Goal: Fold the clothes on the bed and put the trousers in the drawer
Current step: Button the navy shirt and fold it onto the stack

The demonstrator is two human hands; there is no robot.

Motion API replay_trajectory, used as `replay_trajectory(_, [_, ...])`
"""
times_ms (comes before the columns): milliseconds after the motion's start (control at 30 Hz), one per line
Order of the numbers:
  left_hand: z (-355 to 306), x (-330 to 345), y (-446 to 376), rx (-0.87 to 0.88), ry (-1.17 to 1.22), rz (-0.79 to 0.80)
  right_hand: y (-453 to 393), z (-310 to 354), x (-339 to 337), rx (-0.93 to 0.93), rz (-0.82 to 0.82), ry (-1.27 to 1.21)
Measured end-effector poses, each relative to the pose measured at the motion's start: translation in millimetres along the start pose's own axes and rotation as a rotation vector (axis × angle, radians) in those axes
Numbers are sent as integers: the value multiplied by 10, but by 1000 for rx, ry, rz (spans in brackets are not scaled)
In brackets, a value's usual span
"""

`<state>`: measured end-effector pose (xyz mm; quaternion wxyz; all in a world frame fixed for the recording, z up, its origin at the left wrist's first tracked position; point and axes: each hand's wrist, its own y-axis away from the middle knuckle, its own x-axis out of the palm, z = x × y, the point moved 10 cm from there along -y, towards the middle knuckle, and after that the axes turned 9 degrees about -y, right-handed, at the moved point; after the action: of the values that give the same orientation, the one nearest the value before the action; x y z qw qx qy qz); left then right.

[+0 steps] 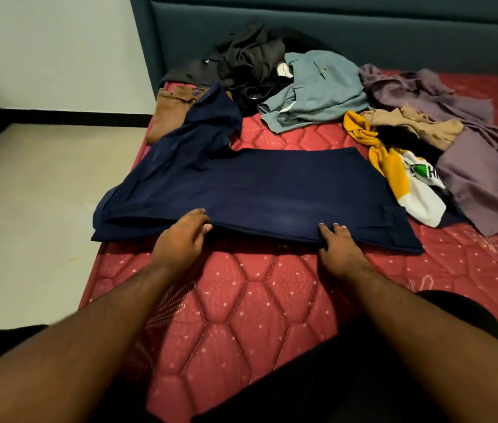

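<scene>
Navy blue trousers (259,190) lie flat across the red quilted mattress (241,300), with one end bunched up at the far left. My left hand (182,236) grips their near edge, fingers curled under the fabric. My right hand (337,242) pinches the same near edge further right. Beyond the trousers lies a heap of unfolded clothes: a black garment (250,62), a grey-blue shirt (314,90), a purple garment (479,166), a beige one (418,126) and a yellow and white shirt (406,181). No drawer is in view.
A brown garment (168,117) sits at the mattress's far left edge. A dark teal headboard (333,25) closes the far side. Pale tiled floor (37,193) and a white wall with black skirting lie to the left. My dark-clothed legs fill the bottom.
</scene>
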<state>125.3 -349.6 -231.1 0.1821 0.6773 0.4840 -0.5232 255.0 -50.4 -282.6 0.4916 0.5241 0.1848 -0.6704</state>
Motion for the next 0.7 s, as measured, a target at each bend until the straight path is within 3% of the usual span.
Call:
replay_trajectory(100, [354, 167, 122, -95, -72, 139, -28, -23, -54, -17, -55, 58])
replay_trajectory(233, [877, 91, 346, -319, -88, 141, -17, -82, -110, 5, -80, 181])
replay_trajectory(500, [818, 50, 528, -290, -380, 394, 204, -48, -154, 92, 17, 357])
replay_trajectory(700, [787, -28, 1034, -228, -449, 478, 639, 20, -140, 170, 84, 242])
